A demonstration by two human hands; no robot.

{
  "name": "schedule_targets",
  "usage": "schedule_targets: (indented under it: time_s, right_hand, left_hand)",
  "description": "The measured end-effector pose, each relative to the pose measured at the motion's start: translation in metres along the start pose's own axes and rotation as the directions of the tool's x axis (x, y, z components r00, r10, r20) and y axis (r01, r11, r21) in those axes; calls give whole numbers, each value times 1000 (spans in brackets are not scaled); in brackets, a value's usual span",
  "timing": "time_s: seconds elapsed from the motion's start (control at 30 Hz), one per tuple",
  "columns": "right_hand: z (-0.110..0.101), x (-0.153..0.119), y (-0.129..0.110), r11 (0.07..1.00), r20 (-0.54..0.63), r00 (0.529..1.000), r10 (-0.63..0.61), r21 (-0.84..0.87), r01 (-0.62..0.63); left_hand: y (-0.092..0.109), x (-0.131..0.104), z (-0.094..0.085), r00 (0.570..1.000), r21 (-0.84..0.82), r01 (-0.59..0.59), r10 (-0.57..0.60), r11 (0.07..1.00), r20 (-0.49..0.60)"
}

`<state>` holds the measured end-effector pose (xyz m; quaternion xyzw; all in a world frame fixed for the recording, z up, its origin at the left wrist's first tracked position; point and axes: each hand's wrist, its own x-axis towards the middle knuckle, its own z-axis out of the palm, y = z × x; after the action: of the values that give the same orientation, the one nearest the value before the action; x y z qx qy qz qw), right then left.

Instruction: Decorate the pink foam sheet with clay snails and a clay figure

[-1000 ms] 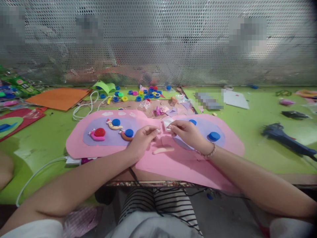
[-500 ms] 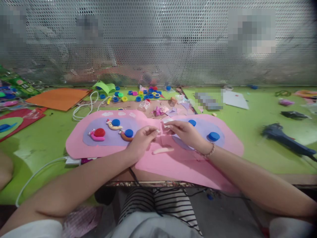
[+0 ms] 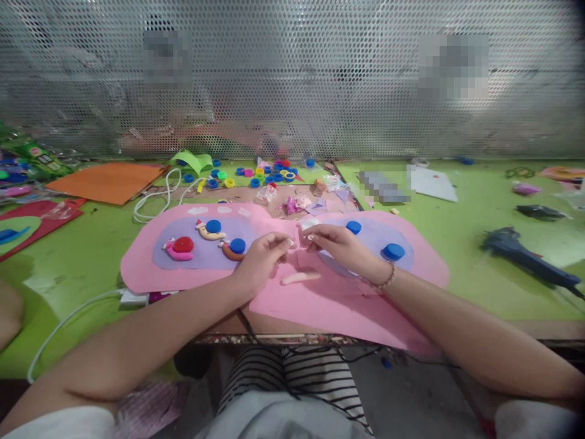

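Note:
My left hand (image 3: 265, 259) is closed in a pinch, with a tiny white piece at its fingertips. Just across from it, my right hand (image 3: 345, 247) pinches another small white bit, apart from the left. Both are over a pink paper sheet (image 3: 137, 262) with purple ovals. A cream clay strip (image 3: 300, 277) lies on the pink below the hands. Snail shapes with bottle-cap shells sit on the left oval: a pink one (image 3: 178, 249), a cream one (image 3: 211, 229) and a brown one (image 3: 234, 250), partly behind my left hand. Blue caps (image 3: 393, 251) lie on the right oval.
A dark glue gun (image 3: 525, 256) lies at the right, its cable running off the edge. Loose bottle caps (image 3: 256, 182) and paper scraps lie at the back before a perforated metal screen (image 3: 292, 79). Orange paper (image 3: 109, 181) and a white cable (image 3: 158, 204) are at left.
The fingers of my right hand have shifted slightly, and the white bit in them sits a little lower. My left hand keeps its pinch in nearly the same place.

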<state>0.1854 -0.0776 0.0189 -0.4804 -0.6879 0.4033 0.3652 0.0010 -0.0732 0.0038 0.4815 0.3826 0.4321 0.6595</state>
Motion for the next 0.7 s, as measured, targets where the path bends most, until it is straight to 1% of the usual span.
schedule_targets:
  time_s: [0.1,0.23,0.33,0.43,0.57,0.63,0.7]
  right_hand:
    - [0,0,1,1000,12,1000,-3,12,3]
    - [1,0,-1,989,-6,998,-67,-135,66]
    - [1,-1,-3,979,-33,997,-72,-194,65]
    - [0,-2,-4,980,-23,998,-52,-192,47]
    - [0,-1,-5,995,18,1000,1,-96,0]
    - [0,-1,-3,998,31,999,-9,-56,11]
    - [1,-1,-1,995,35,998,-48,-88,51]
  left_hand:
    - [1,-1,0,1000,-11,9,-9,1000,4]
    - [3,-2,2,999,-63,42,-42,997,12]
    - [3,-2,4,998,-103,62,-62,993,-2]
    - [2,-1,4,998,-106,69,-67,992,21]
    - [1,0,3,998,-90,62,-61,994,17]
    - [2,0,4,999,-78,53,-52,996,11]
    - [3,-1,4,998,-74,54,-52,996,17]
